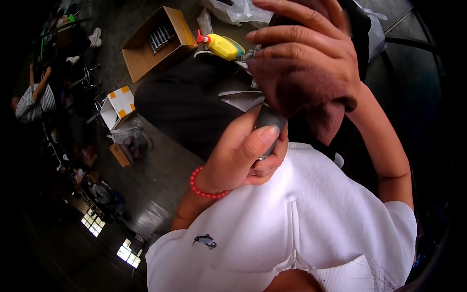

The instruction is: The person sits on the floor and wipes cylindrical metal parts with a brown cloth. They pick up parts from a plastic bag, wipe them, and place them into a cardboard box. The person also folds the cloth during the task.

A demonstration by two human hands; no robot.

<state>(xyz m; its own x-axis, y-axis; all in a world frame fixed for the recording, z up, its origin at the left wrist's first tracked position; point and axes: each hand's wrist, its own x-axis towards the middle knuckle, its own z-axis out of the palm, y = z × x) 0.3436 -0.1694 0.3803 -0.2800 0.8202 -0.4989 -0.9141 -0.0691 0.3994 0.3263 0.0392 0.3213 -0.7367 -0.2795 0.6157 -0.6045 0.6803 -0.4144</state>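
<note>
I've got my left grip (pixel 245 158) clamped round a grey metal cylinder (pixel 269 125) held up against my chest, while my right grip (pixel 301 46) is closed on a dark maroon cloth (pixel 301 90) wrapped over its top end.

Open cardboard box (pixel 154 41), yellow bottle (pixel 221 46) and white carton (pixel 118 104) lie about.

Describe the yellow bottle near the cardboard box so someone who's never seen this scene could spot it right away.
Start at the open brown cardboard box on the grey floor at the upper left. Just right of its corner lies a small yellow plastic bottle, tipped on its side. Its bright yellow body and red nozzle cap set it apart from the clear plastic bags next to it.
</note>
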